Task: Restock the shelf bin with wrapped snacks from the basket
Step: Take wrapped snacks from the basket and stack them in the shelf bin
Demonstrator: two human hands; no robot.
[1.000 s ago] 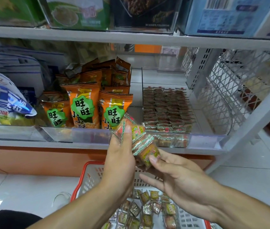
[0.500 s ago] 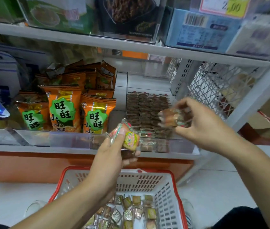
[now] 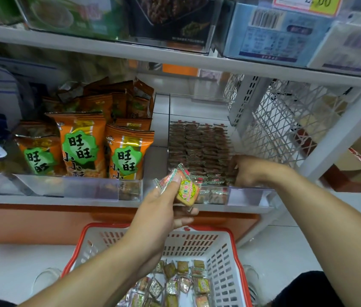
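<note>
At lower centre of the frame a small stack of wrapped snacks (image 3: 182, 187) is pinched in the left hand (image 3: 160, 214), thumb on top and fingers curled beneath, above the red-rimmed basket (image 3: 221, 258) where more lie loose. At centre right the right hand (image 3: 249, 173) is seen inside the shelf bin (image 3: 248, 197), at the front rows of stocked packets; its fingers are hidden, so its grip cannot be told. The packets are judged light, crinkly and slippery, best held across the flat faces.

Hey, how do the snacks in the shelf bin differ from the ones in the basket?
The snacks in the shelf bin stand packed in neat rows; the snacks in the basket lie loose and jumbled. The bin's look uniformly brown; the basket's show mixed green, yellow and orange. Both are small, square and wrapped.
</note>
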